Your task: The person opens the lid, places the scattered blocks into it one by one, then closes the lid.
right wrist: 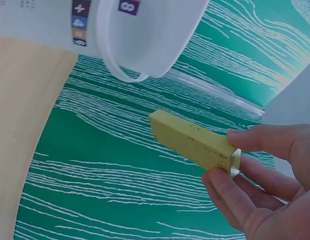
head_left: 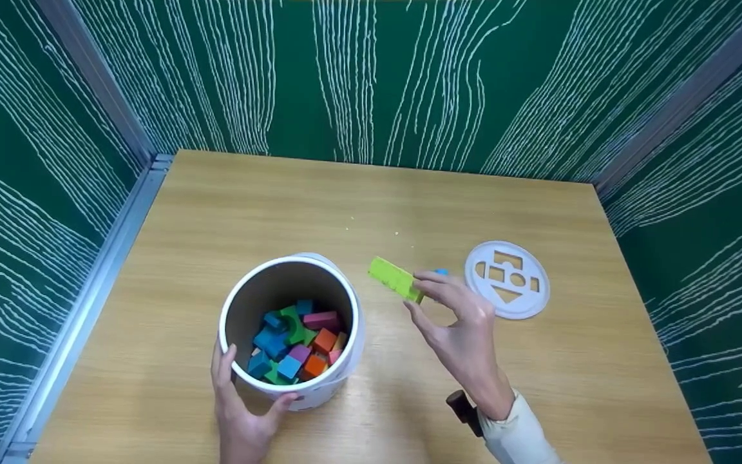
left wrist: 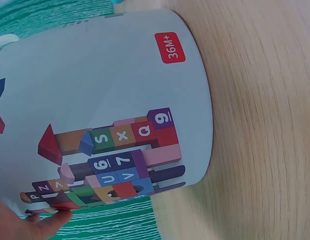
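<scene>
A yellow-green rectangular block (head_left: 394,279) is pinched at one end between the thumb and fingers of my right hand (head_left: 467,328). In the right wrist view the same block (right wrist: 192,140) looks yellow and has dark specks; it is held in the air, apart from the bucket. My left hand (head_left: 242,406) holds the white bucket (head_left: 357,348) near its rim, fingers at the left and thumb at the front. Inside lie several blue, green, orange, pink and purple blocks (head_left: 294,341). Printed toy-block pictures cover part of the bucket's side (left wrist: 95,75) in the left wrist view.
A round white lid (head_left: 474,274) with shaped cutouts lies right of my right hand. Behind that hand, a small blue thing (head_left: 440,271) is mostly hidden. Green walls with white lines (head_left: 397,84) stand around the wooden table (head_left: 268,206), and pale crumbs dot its middle.
</scene>
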### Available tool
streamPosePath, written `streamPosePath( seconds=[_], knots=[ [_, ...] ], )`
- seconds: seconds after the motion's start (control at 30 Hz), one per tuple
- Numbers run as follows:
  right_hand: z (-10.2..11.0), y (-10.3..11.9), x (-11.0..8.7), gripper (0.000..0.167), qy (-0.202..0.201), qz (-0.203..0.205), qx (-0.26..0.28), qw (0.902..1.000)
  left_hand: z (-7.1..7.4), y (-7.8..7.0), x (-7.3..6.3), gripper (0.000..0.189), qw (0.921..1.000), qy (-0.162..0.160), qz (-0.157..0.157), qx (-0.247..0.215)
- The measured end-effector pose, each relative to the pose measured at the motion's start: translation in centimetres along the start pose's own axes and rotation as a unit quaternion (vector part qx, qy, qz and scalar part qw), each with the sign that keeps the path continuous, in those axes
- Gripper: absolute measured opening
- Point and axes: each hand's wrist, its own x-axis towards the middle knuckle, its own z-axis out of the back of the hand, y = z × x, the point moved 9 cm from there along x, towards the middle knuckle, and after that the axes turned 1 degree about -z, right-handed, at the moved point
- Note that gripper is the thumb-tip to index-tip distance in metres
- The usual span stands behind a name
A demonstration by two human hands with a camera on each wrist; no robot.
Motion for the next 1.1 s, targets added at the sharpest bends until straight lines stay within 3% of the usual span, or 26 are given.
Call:
streamPosePath(
  seconds=[0.3, 0.57, 0.87, 1.1],
  knots=[
    [-0.3, 2.1, 0.0, 0.028, 0.019, 0.009, 0.010, 0.9997, -0.2, 0.3, 0.0, 0.098, 0.9991, 0.004, 0.038, 0.018],
    [-1.0, 4.0, 0.1, 0.027, 0.028, 0.044, 0.049, 0.9974, 0.1, 0.0, 0.0, 0.103, 1.0000, 0.001, 0.005, 0.004],
    [-2.7, 5.0, 0.1, 0.031, 0.070, 0.056, 0.052, 0.9946, -0.1, 0.3, 0.0, 0.100, 0.9995, 0.003, 0.030, 0.008],
    [-4.3, 4.7, -0.1, 0.034, 0.115, 0.024, 0.055, 0.9916, -0.1, 0.2, 0.0, 0.099, 0.9995, 0.005, 0.028, 0.008]
  ],
)
